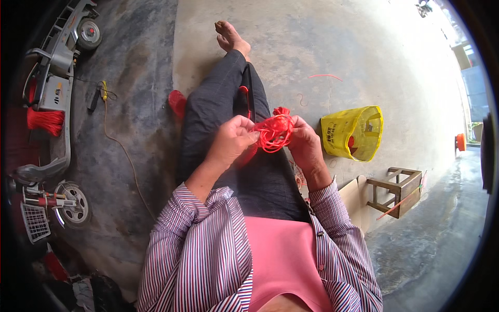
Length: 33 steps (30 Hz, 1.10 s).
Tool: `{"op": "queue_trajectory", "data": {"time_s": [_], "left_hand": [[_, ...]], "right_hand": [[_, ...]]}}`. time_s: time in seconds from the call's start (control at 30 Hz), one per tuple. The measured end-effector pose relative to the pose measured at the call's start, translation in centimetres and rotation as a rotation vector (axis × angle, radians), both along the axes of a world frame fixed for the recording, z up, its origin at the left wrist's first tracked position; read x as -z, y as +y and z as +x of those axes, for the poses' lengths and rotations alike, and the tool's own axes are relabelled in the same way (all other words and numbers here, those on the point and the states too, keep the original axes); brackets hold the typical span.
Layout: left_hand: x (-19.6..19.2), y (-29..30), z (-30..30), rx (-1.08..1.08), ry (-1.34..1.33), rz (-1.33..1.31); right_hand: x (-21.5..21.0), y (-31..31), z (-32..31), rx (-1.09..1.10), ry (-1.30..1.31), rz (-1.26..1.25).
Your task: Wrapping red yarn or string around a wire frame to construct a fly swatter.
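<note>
A bundle of looped red cord (275, 136) is held up over my lap between my two hands. My left hand (235, 139) pinches its left side with thumb and fingers. At the bundle's right edge, my right hand (305, 143) grips it with the fingertips. A small red knot or tuft (281, 111) sticks up at the top of the bundle. One red strand (246, 96) lies along my dark trousers (213, 114), its upper end curled. Some of the loops behind my fingers are hidden, and a red part below my left hand is blurred.
A yellow bag (340, 135) lies open on the floor to the right, near a wooden stool (397, 192). A red slipper (177, 103) is beside my leg. Farther left are a cable (122, 143) and a scooter (61, 93) with red strands (46, 119) on it.
</note>
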State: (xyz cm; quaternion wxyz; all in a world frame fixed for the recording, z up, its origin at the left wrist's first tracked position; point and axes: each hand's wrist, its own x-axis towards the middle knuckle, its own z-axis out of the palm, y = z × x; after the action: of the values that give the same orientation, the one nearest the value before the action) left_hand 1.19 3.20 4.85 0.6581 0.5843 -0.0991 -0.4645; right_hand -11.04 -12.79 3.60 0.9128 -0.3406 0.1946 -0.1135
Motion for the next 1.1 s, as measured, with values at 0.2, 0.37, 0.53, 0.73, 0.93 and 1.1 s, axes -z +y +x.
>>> {"op": "queue_trajectory", "data": {"time_s": [0.2, 0.37, 0.53, 0.73, 0.93, 1.1], "left_hand": [[-0.7, -0.5, -0.7, 0.111, -0.512, 0.1], [0.8, -0.2, -0.7, 0.108, -0.363, -0.028], [1.7, 0.5, 0.1, -0.038, -0.117, -0.043], [3.0, 0.6, -0.4, -0.067, 0.046, -0.05], [3.2, 0.7, -0.7, 0.122, 0.329, -0.133], [4.0, 0.5, -1.2, 0.046, 0.426, -0.078]], "right_hand": [[0.3, 1.4, 1.2, 0.086, 0.058, 0.198], [-0.2, 0.6, 0.9, 0.155, 0.046, 0.312], [-0.8, -3.0, -1.9, 0.261, -0.247, 0.395], [-1.3, -4.5, -2.7, 0.41, -0.179, 0.287], [1.4, -4.1, -2.9, 0.309, -0.195, 0.3], [-1.2, -4.4, -5.2, 0.16, -0.264, 0.274]]}}
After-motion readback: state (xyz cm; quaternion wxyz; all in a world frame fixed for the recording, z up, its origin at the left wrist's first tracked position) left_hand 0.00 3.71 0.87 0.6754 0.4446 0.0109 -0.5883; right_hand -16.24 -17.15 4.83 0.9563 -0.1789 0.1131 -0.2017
